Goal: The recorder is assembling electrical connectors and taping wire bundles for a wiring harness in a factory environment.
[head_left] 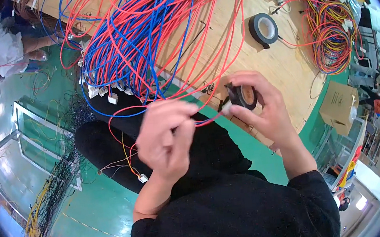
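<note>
My right hand (268,109) is closed on a roll of black tape (244,98) over the near edge of the table. Its thumb also pins a small white piece (227,108), where red and blue wires (207,121) end. To the left, my left hand (166,137) is raised above my lap with curled fingers, smeared by motion. Whether anything is between those fingers cannot be made out. Behind both hands lies a large bundle of red and blue wires (136,35) with white connectors (113,98) hanging at its near end.
Farther back on the wooden table (284,79) lies another black tape roll (263,31). A coiled multicoloured wire bundle (331,23) sits at the right. A cardboard box (342,106) stands beyond the table. Dark and yellow wires (53,195) hang at the left; another person (4,53) is nearby.
</note>
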Motion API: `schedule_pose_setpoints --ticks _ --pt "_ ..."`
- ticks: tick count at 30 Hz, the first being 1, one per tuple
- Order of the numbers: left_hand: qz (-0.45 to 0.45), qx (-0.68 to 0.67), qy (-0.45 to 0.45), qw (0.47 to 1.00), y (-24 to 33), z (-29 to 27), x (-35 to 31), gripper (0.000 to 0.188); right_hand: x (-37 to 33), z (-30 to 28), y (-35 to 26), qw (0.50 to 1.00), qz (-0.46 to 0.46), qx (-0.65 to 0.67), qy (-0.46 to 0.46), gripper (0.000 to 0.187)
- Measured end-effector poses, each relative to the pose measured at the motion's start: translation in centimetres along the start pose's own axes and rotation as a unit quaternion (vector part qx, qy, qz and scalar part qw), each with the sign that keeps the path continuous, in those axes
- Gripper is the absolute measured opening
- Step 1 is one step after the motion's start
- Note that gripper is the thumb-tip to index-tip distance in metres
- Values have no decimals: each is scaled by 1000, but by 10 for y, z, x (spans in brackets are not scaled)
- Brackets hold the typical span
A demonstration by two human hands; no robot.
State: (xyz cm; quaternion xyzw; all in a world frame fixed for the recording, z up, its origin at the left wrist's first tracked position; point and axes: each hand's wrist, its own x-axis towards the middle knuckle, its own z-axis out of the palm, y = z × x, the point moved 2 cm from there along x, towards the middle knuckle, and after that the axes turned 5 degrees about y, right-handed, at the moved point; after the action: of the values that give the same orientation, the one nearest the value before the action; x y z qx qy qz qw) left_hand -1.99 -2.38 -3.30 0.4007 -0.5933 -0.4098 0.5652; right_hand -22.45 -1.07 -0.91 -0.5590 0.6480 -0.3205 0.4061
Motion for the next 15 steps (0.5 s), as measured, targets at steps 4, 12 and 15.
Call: schedule_pose_setpoints --ticks 4,12,15 --pt "-171 -122 -14 978 -14 22 -10 20 -6 10 -4 997 -48 16 -52 43" --pt "-45 105 10 993 -43 -45 -51 15 -17 1 4 998 -33 53 -27 45" --pt "58 233 -95 966 -43 -75 -54 23 -19 4 6 992 -3 126 -27 45"
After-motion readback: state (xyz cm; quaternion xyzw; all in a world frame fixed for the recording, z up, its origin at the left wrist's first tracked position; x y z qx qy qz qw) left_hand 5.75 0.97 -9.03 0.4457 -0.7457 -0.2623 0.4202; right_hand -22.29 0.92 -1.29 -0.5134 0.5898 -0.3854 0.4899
